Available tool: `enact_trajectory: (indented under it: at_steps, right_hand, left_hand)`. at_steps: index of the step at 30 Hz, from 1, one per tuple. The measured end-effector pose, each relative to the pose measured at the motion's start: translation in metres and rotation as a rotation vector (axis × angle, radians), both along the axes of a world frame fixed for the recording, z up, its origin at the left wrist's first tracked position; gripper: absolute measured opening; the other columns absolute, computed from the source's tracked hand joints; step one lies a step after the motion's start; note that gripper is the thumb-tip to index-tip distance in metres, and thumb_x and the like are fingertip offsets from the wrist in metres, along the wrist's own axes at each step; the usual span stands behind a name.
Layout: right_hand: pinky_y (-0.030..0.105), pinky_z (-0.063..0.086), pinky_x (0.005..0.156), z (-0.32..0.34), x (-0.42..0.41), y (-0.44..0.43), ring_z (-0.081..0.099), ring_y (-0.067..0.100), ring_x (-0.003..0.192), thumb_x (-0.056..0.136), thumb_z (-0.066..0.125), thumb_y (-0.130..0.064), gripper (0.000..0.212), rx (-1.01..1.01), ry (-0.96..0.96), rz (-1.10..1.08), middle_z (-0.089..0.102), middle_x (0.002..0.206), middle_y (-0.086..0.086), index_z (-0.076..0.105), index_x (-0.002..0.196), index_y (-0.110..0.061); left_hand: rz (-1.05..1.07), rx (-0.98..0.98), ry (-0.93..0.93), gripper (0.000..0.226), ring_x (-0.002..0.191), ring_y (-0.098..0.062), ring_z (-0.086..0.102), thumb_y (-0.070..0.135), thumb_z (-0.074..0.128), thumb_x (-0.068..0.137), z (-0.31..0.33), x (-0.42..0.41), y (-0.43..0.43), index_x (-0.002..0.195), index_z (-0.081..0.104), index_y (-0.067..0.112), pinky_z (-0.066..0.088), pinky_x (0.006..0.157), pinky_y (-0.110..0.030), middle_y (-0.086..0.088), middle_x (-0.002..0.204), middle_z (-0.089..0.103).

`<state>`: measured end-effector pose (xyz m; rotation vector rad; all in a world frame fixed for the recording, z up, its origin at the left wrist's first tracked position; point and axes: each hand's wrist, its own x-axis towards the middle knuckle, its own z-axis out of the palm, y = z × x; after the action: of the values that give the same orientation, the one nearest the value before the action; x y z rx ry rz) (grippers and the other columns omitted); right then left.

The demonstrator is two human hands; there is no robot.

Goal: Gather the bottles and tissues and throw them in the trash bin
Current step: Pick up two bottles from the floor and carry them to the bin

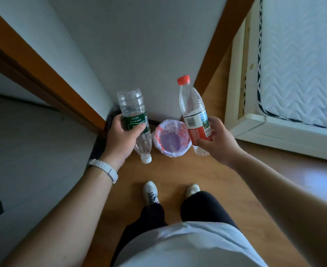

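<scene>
Wooden floor (170,174) — lined trash bin (171,154), white shoes (150,191)

A plain white wall (139,45) fills the middle and meets a warm brown wooden floor (226,180) in a corner. A brown wooden door frame (43,74) runs diagonally down the left; beyond it lies a pale grey surface (24,151) with small dark squares. A brown skirting board (222,45) climbs the right side. A pale wooden bed frame (274,135) holds a white quilted mattress (303,64) with dark braided piping. Soft daylight glints off the floor at right.
</scene>
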<state>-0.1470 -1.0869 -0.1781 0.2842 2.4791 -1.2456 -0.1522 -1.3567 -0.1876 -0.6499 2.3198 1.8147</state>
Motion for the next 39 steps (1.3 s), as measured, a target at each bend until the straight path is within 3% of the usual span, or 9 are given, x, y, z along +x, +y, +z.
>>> enact_trajectory:
  at_steps: [7, 14, 18, 21, 24, 26, 29, 33, 39]
  right_hand:
    - [0.032, 0.057, 0.077, -0.062, -0.035, -0.007, 0.061, -0.003, 0.085, 0.072, 0.077, -0.048, 0.073, 0.028, -0.064, -0.075, 0.058, 0.096, -0.023, 0.039, 0.133, -0.032]
    - [0.021, 0.052, 0.072, -0.198, -0.08, -0.004, 0.059, -0.007, 0.085, 0.074, 0.077, -0.046, 0.074, 0.016, -0.131, -0.102, 0.055, 0.096, -0.024, 0.038, 0.135, -0.03]
    - [0.028, 0.055, 0.078, -0.291, -0.098, 0.003, 0.061, -0.003, 0.089, 0.073, 0.076, -0.05, 0.075, 0.044, -0.145, -0.114, 0.058, 0.105, -0.017, 0.039, 0.135, -0.03]
    - [0.021, 0.051, 0.075, -0.363, -0.111, 0.01, 0.059, -0.009, 0.085, 0.073, 0.077, -0.05, 0.074, 0.054, -0.155, -0.125, 0.059, 0.103, -0.018, 0.04, 0.134, -0.03]
    - [0.01, 0.045, 0.067, -0.428, -0.12, 0.017, 0.057, -0.015, 0.078, 0.072, 0.077, -0.049, 0.071, 0.066, -0.146, -0.139, 0.059, 0.094, -0.022, 0.042, 0.131, -0.03]
    - [0.014, 0.048, 0.071, -0.468, -0.123, 0.021, 0.057, -0.014, 0.08, 0.073, 0.077, -0.049, 0.069, 0.071, -0.145, -0.132, 0.057, 0.091, -0.025, 0.042, 0.129, -0.03]
    - [0.024, 0.053, 0.079, -0.52, -0.127, 0.026, 0.061, -0.006, 0.089, 0.072, 0.077, -0.051, 0.072, 0.09, -0.137, -0.099, 0.059, 0.102, -0.02, 0.042, 0.13, -0.031]
    - [0.037, 0.053, 0.084, -0.575, -0.128, 0.033, 0.062, 0.011, 0.099, 0.068, 0.079, -0.05, 0.078, 0.187, -0.13, -0.025, 0.06, 0.118, -0.008, 0.04, 0.133, -0.03]
    - [0.026, 0.04, 0.083, -0.6, -0.125, 0.033, 0.054, 0.016, 0.112, 0.075, 0.077, -0.041, 0.077, 0.232, -0.113, 0.092, 0.053, 0.132, 0.001, 0.038, 0.138, -0.021]
  left_hand:
    - [-0.09, -0.037, -0.116, 0.052, 0.094, 0.001, 0.067, 0.036, 0.078, 0.077, -0.076, -0.048, 0.002, 0.122, 0.055, 0.026, 0.056, 0.09, -0.038, 0.013, 0.107, 0.07]
    - [-0.148, -0.173, -0.169, 0.059, 0.098, 0.0, 0.063, 0.047, 0.077, 0.071, -0.204, -0.087, 0.021, 0.122, 0.051, 0.03, 0.055, 0.09, -0.036, 0.015, 0.111, 0.065]
    - [-0.155, -0.198, -0.183, 0.056, 0.095, 0.005, 0.061, 0.037, 0.078, 0.076, -0.287, -0.101, 0.037, 0.123, 0.051, 0.025, 0.052, 0.083, -0.019, 0.017, 0.109, 0.062]
    - [-0.145, -0.164, -0.199, 0.052, 0.095, 0.008, 0.061, 0.032, 0.078, 0.078, -0.351, -0.111, 0.056, 0.121, 0.052, 0.023, 0.045, 0.072, -0.003, 0.017, 0.109, 0.062]
    - [-0.081, -0.102, -0.177, 0.049, 0.095, 0.006, 0.064, 0.026, 0.079, 0.077, -0.419, -0.119, 0.073, 0.118, 0.053, 0.02, 0.047, 0.076, -0.009, 0.011, 0.11, 0.066]
    - [-0.071, -0.102, -0.18, 0.048, 0.093, 0.008, 0.063, 0.027, 0.079, 0.077, -0.46, -0.124, 0.082, 0.117, 0.052, 0.022, 0.046, 0.075, -0.008, 0.012, 0.109, 0.065]
    - [-0.074, -0.117, -0.188, 0.05, 0.093, 0.009, 0.061, 0.031, 0.078, 0.076, -0.513, -0.136, 0.094, 0.117, 0.05, 0.026, 0.046, 0.075, -0.008, 0.014, 0.11, 0.063]
    - [-0.104, -0.117, -0.21, 0.063, 0.106, 0.0, 0.058, 0.035, 0.077, 0.074, -0.567, -0.142, 0.101, 0.128, 0.046, 0.028, 0.052, 0.089, -0.02, 0.009, 0.122, 0.057]
    - [-0.116, -0.042, -0.278, 0.067, 0.113, -0.003, 0.059, 0.032, 0.076, 0.077, -0.594, -0.138, 0.104, 0.133, 0.042, 0.02, 0.049, 0.099, -0.028, 0.008, 0.127, 0.058]
